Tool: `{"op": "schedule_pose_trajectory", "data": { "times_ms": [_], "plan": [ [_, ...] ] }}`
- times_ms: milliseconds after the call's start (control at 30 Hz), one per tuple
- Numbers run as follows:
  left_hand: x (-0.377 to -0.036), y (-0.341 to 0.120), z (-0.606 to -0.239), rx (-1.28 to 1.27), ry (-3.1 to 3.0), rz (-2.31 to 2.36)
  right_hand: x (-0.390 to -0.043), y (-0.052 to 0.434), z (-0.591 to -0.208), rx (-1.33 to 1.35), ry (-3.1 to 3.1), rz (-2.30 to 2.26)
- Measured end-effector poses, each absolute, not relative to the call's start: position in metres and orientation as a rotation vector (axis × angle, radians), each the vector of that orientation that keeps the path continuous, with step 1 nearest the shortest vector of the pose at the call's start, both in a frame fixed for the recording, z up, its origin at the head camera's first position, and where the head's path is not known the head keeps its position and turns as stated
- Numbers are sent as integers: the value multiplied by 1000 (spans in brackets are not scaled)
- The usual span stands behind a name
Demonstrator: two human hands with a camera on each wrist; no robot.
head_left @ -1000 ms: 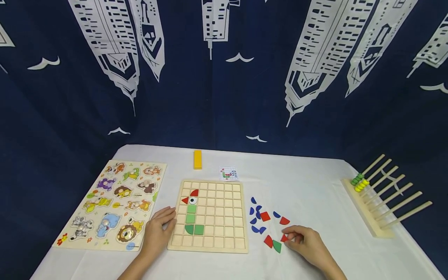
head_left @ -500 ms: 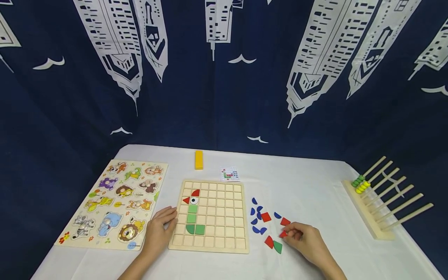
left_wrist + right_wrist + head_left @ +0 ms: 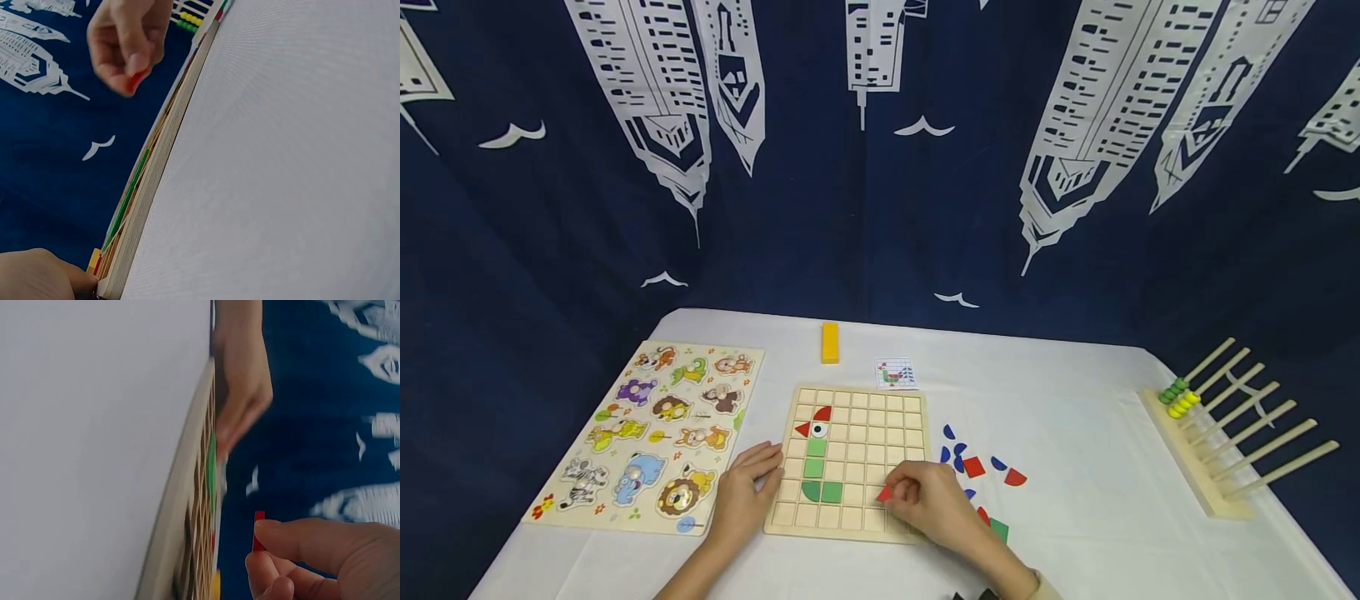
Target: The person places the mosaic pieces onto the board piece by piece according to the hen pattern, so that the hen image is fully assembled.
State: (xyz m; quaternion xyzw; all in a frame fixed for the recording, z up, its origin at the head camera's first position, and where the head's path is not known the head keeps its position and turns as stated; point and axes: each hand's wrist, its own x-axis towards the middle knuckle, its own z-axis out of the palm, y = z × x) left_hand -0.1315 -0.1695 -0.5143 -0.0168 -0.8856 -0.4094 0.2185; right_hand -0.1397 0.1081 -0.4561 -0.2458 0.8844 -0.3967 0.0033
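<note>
My right hand (image 3: pixel 936 504) pinches a small red triangle tile (image 3: pixel 883 494) between thumb and fingertips over the lower right of a wooden grid board (image 3: pixel 856 454). In the right wrist view the tile (image 3: pixel 259 516) shows edge-on, raised off the board. My left hand (image 3: pixel 745 492) rests with relaxed fingers against the board's left edge. Near that side, green tiles (image 3: pixel 815 468) form a column with a green quarter-round tile at its foot. Above them lie a round eye tile (image 3: pixel 819 430), a red triangle beak (image 3: pixel 802 429) and a red quarter-round (image 3: pixel 823 413).
Blue half-round tiles (image 3: pixel 949 432) and a red square (image 3: pixel 973 467) lie right of the board. A pattern card (image 3: pixel 896 374) and yellow block (image 3: pixel 830 343) sit behind it. An animal puzzle (image 3: pixel 655 442) is at left, a pegged bead rack (image 3: pixel 1195 454) at far right.
My right hand has carried the red triangle tile left, from among the loose tiles to over the board. My left hand stays at the board's edge. The head view has shifted slightly.
</note>
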Motion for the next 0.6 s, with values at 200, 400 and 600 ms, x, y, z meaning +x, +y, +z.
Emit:
{"op": "schedule_pose_trajectory", "data": {
  "times_ms": [200, 400, 600],
  "plan": [
    [-132, -169, -516, -61, -2433, -1110, -135, 57, -463, -921, 2685, -1196],
    [-131, -170, -514, -69, -2432, -1108, -131, 40, -472, -926, 2711, -1134],
    [-131, -169, -512, -73, -2433, -1113, -130, 39, -475, -944, 2755, -1128]
  ]
}}
